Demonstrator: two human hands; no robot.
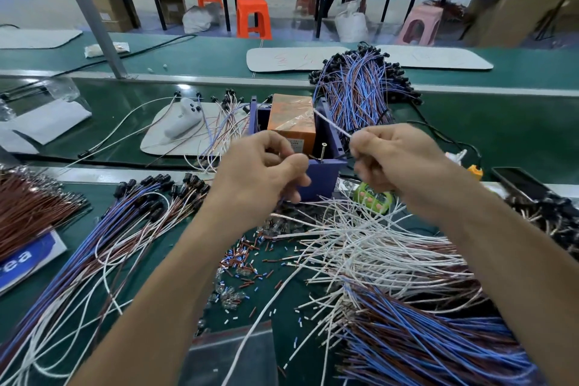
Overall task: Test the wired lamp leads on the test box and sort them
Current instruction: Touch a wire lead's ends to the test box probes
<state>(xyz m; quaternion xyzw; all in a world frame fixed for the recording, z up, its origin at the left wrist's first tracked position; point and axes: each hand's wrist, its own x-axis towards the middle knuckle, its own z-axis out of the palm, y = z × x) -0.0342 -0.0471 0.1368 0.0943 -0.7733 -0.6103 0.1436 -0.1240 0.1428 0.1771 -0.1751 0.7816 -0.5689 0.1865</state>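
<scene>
Testing, I'd say — right hand (385, 163) pinches a white lead (331, 125) by the test box (324, 180); left hand (266, 168) curled, hold unclear. Next needs steady contact.

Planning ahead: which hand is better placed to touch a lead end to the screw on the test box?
Left, likely: the left hand has its fingers beside the screw; the right hand pinches a white lead farther off.

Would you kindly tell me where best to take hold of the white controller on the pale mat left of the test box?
Take the white controller by its broad near end, probably coming from the left: that end points toward the near edge of the mat, while loose leads crowd its right side.
</scene>
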